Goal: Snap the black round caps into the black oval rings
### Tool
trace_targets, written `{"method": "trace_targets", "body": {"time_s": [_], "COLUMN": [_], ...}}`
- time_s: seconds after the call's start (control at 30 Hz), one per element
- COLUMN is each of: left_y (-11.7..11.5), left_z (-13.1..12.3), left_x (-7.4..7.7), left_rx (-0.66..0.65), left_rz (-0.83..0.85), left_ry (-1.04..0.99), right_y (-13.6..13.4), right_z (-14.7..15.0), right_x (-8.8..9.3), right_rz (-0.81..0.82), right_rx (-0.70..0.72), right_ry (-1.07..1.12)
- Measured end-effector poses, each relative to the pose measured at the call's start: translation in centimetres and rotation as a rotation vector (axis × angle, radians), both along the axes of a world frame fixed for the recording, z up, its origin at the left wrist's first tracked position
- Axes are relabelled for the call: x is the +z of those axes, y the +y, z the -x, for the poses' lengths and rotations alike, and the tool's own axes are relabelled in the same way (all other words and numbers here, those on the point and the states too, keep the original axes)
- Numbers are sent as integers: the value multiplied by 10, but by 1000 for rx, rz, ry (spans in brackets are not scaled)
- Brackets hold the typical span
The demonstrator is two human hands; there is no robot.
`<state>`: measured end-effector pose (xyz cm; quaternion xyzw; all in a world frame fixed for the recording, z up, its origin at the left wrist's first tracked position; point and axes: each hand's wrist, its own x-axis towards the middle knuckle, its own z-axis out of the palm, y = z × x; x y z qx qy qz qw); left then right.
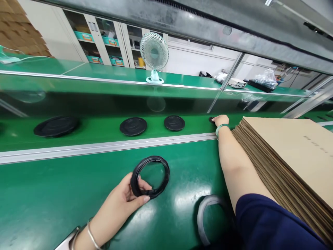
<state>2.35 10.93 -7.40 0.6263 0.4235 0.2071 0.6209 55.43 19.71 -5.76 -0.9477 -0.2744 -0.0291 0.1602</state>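
Observation:
My left hand is closed around the lower left side of a black ring, held up over the green table. Stretched far forward, my right hand has its fingers on a small dark piece on the green belt; most of that piece is hidden by the hand. Three black round discs lie on the belt: one at the left, one in the middle and one nearer my right hand. A grey ring rests on the table below my right forearm, partly in shadow.
A tall stack of flat cardboard stands at the right, beside my right arm. A metal rail separates table and belt. Behind the belt, a small fan stands on a green shelf. A grey beam crosses overhead.

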Motion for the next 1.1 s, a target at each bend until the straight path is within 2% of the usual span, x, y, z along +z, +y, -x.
{"method": "trace_targets", "body": {"time_s": [0.17, 0.3, 0.4, 0.47, 0.53, 0.57, 0.7, 0.83, 1.1], "left_y": [-5, -7, -7, -7, -7, -7, -7, -9, -13], "left_z": [-2, -3, -2, -2, -3, -3, -6, -8, -6], "left_x": [-6, -6, -4, -3, -3, -2, -3, -5, -5], "left_rx": [65, 88, 91, 90, 94, 97, 170, 208, 192], "left_rz": [17, 10, 2, 11, 20, 27, 37, -42, -79], "left_ry": [-92, -155, -155, -158, -172, -179, -178, -122, -64], "right_y": [-15, -35, -69, -92, -107, -111, -108, -109, -118], "right_z": [48, 132, 211, 257, 291, 303, 323, 323, 324], "right_x": [9, 6, 7, 11, 13, 11, -5, -20, -16], "right_rz": [-193, -410, -527, -655, -723, -729, -693, -663, -592], "right_rx": [89, 359, 662, 1023, 1278, 1353, 1487, 1526, 1559], "right_ry": [148, 246, 337, 378, 349, 305, 99, 50, -148]}}
